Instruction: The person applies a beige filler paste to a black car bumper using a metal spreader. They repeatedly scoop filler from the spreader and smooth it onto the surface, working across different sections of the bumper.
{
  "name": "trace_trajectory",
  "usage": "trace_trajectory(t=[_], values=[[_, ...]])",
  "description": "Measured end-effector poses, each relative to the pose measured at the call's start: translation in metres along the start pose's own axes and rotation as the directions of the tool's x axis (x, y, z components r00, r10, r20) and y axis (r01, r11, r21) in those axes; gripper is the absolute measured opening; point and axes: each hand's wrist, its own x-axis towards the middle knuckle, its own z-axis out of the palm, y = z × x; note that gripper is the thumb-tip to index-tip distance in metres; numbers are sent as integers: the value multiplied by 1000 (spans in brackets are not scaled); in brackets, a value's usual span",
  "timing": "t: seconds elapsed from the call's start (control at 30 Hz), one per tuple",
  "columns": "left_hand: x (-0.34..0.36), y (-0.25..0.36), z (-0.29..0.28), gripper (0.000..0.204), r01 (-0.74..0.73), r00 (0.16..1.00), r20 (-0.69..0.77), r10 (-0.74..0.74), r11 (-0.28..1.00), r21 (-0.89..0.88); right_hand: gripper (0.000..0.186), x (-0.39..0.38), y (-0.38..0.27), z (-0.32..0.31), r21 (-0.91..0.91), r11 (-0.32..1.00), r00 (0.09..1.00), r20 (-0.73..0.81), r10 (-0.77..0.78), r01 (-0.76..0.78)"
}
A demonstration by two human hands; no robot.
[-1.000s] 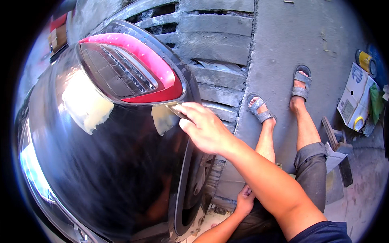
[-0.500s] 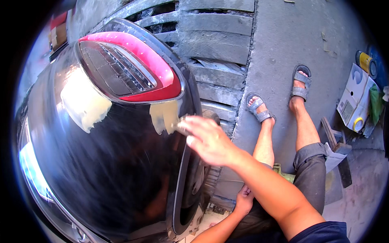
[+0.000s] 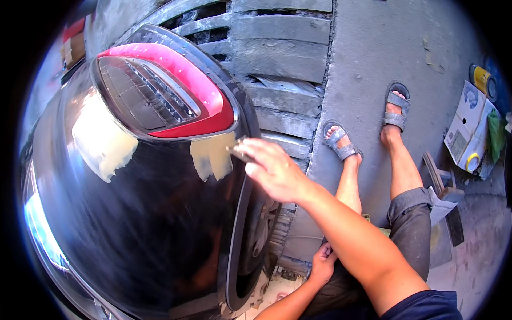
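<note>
A black car's rear corner (image 3: 154,224) fills the left side, with a red-rimmed tail light (image 3: 210,124) set into it. Below the light is a beige filler patch (image 3: 209,156) with a ragged lower edge. My right hand (image 3: 277,173) pinches a small filler spreader (image 3: 241,153), its tip at the right edge of that patch. A larger, paler filler patch (image 3: 104,141) covers the body to the left. My left hand (image 3: 321,264) is low by my thigh, fingers curled; what they hold, if anything, is hidden.
Grey slatted concrete (image 3: 282,64) runs behind the car, beside a concrete floor (image 3: 368,48). My sandalled feet (image 3: 397,109) rest there. At the right are a white carton (image 3: 464,125), a yellow can (image 3: 482,82) and a wooden stool (image 3: 445,194).
The car has shifted slightly left and down in view. My right hand stays by the smaller patch, the spreader a little higher against its right edge. The left hand has hardly moved.
</note>
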Motion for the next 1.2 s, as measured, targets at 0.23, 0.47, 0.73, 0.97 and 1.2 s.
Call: trace_trajectory(t=[0.23, 0.47, 0.73, 0.97, 1.2], values=[[0, 4, 1, 21, 28, 1000, 13, -28, 999, 20, 47, 7, 7, 10, 13, 1000, 999, 34, 12, -13], [5, -9, -5, 24, 17, 999, 48, -17, 1000, 12, 45, 18, 13, -10, -38, 996, 997, -25, -79, 78], [1, 0, 3, 25, 13, 1000, 20, -13, 1000, 8, 46, -13, 12, 10, 33, 998, 985, 167, 40, -46], [-1, 3, 1, 19, 26, 1000, 12, -27, 999, 37, 47, 5, -14, 11, 32, 997, 997, 40, 72, -73], [-2, 5, 3, 17, -36, 999, 7, 35, 978, 205, 46, -26, -11, 6, 59, 996, 986, 161, 51, -61]])
